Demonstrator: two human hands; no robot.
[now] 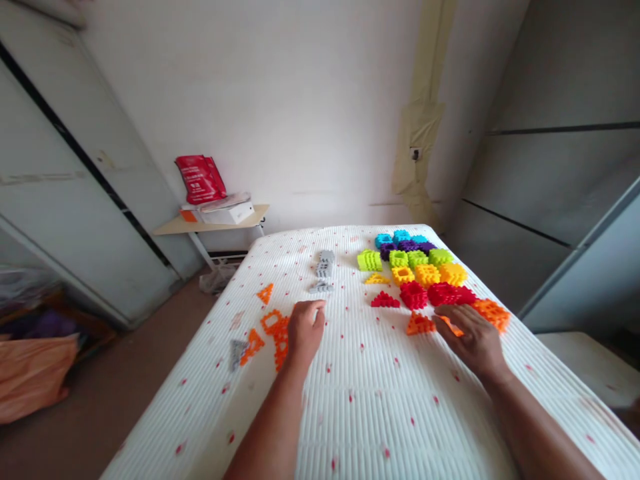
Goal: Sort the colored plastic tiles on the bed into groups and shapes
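My right hand (473,337) is at the right side of the padded table, its thumb and fingers around a flat orange interlocking block (453,326). An orange triangular block (420,324) lies just left of its fingertips. Behind it sit red blocks (414,295) and a stack of orange square blocks (493,315). My left hand (307,330) is closed over the middle-left, fingers curled; whatever is in them is hidden. Beside it lie loose orange blocks (276,327), partly covered by the hand. Grey blocks (325,264) and a grey triangular piece (321,287) lie beyond it.
Yellow (427,275), lime-green (369,260), purple (407,247) and blue blocks (401,237) stand in rows at the back right. At the left lie an orange triangle (265,293) and a grey piece (237,354). A side table (175,227) stands behind, left.
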